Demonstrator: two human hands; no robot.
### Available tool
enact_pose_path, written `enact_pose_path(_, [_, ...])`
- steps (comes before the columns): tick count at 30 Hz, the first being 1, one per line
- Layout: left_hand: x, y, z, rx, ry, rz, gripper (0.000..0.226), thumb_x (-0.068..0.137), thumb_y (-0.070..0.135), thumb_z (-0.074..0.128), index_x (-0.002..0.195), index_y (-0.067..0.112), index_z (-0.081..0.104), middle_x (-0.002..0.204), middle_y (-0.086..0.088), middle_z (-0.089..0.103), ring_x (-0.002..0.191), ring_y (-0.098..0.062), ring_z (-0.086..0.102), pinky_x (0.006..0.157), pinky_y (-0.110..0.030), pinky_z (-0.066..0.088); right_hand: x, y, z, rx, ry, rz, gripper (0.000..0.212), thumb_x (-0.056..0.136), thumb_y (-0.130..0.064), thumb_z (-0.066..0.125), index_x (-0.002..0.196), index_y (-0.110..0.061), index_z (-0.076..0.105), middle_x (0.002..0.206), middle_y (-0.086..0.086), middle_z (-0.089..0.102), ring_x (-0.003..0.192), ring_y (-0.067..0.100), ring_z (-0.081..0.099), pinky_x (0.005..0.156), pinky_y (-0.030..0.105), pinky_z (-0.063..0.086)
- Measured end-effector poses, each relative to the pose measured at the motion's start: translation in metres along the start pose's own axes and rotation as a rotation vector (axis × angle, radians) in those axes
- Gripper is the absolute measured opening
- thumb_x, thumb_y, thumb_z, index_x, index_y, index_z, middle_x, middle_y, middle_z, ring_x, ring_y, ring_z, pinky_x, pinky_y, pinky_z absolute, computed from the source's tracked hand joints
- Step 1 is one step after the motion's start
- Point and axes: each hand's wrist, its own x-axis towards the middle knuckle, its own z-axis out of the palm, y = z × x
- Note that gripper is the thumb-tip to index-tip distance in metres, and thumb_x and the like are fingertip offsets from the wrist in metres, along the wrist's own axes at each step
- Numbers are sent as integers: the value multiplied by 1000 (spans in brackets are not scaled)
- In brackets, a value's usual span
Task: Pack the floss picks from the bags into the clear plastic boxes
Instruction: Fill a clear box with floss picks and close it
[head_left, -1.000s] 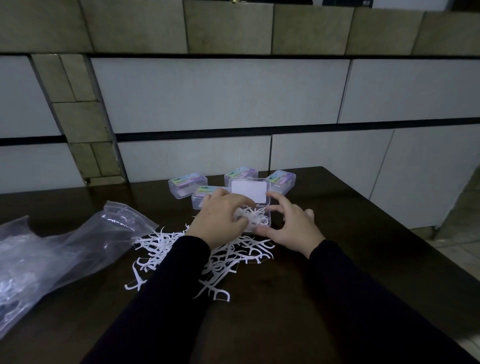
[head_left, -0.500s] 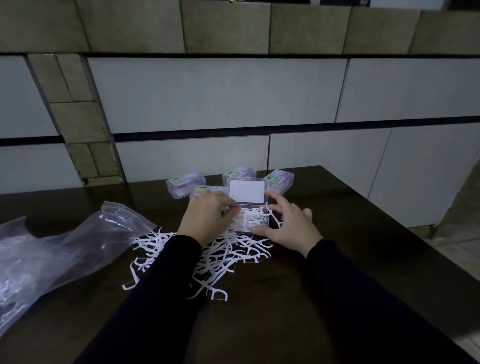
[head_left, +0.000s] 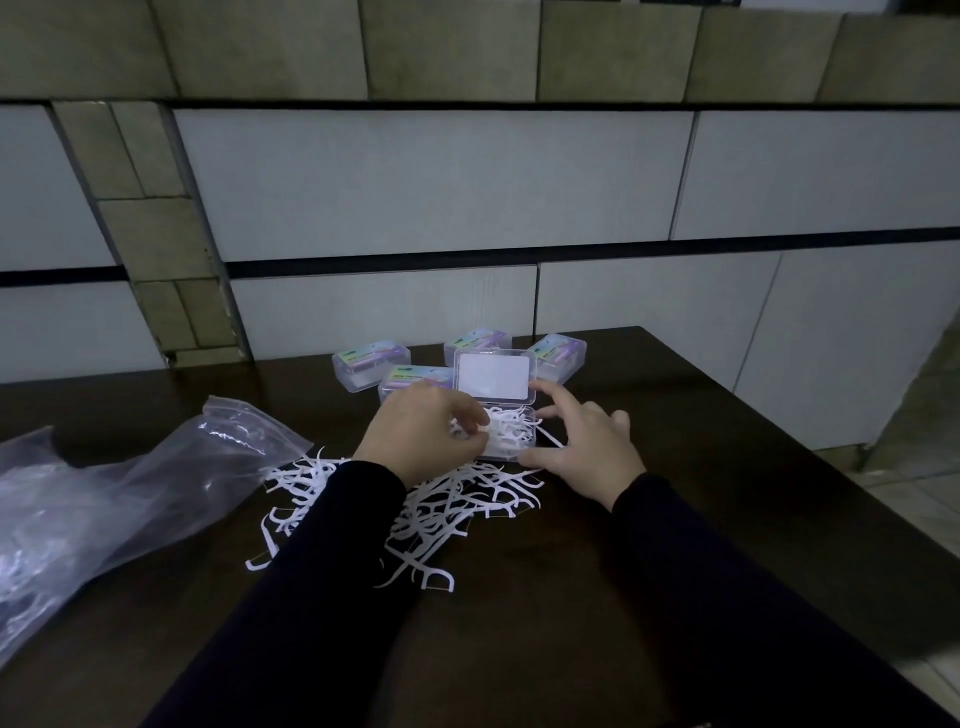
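Dark bench (head_left: 675, 519) | our left hand (head_left: 421, 434) hides its grip on picks (head_left: 511, 431) in box (head_left: 524, 454) | right hand (head_left: 587, 449) spread, steadying box | bag (head_left: 130, 488) cut off

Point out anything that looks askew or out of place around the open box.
One white floss pick sticks out over the right rim of the open clear plastic box, by the right hand, instead of lying inside. The left hand is at the box, pinching picks. The loose white pile is simply unpacked stock.

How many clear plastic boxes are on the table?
5: an open box between the hands, and four closed boxes behind it: far left, near left, middle, right.
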Motion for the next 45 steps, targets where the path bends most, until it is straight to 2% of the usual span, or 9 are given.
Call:
enact_pose_path(6, [-3,2,-4,-21,-4,-30,23,88,27,63,110,31,69,95,16,68,86,2,57,91,-24,49,-10,-2,-8,-153,23,66,63,83,-47,62,139,-35,36,120,-14,58,115,14,47,98,41,26])
enact_pose_path(12, [-3,0,0,-42,112,-46,20,92,20,60,104,29,73,106,10,70,97,-7,59,92,-26,48,-12,-10,-10,-350,29,167,18,90,-43,58,102,-31,63,101,-9,60,102,15,50,95,42,30])
enact_pose_path(16, [-1,-3,11,-59,131,-41,17,92,21,60,102,28,72,109,6,68,104,-11,53,93,-28,43,-10,-19,-8,-463,-27,211,21,91,-39,57,103,-23,63,100,-3,59,101,19,50,95,43,32])
enact_pose_path(18, [0,-9,12,-111,125,-60,16,91,31,62,106,30,68,112,9,64,106,-9,51,96,-32,43,-10,-23,-7,-539,-71,212,22,93,-36,55,106,-19,60,104,1,56,103,21,49,95,44,32])
enact_pose_path(22, [-3,-19,4,-240,11,-151,54,74,53,73,121,33,56,117,14,52,109,-3,46,93,-28,41,-8,-29,-8,-612,-91,255,23,94,-35,52,108,-17,58,104,4,56,105,23,49,96,45,31])
enact_pose_path(26, [-2,-19,8,-253,-44,-209,62,70,50,78,124,31,55,124,9,58,107,-4,50,86,-24,41,-6,-35,-9,-658,-152,273,23,93,-33,52,109,-17,58,96,4,52,104,24,48,96,47,30])
enact_pose_path(32, [-3,-19,11,-291,-87,-271,80,69,53,77,138,27,47,131,5,57,109,-6,50,96,-29,44,-7,-32,-4,-652,-190,312,35,95,-29,46,125,-12,52,127,10,50,117,28,43,100,47,29])
enact_pose_path(38, [-2,-23,13,-276,-101,-256,64,68,58,75,123,32,59,136,12,53,117,-4,46,93,-24,36,-4,-24,-6,-547,-44,346,29,95,-30,50,119,-14,52,116,6,55,110,24,49,96,44,33])
enact_pose_path(45, [0,-22,14,-335,-105,-257,41,66,53,78,98,34,61,112,14,60,98,-1,53,74,-18,41,-5,-27,-5,-382,209,137,18,95,-22,52,112,-23,53,108,-2,57,101,17,51,93,40,32])
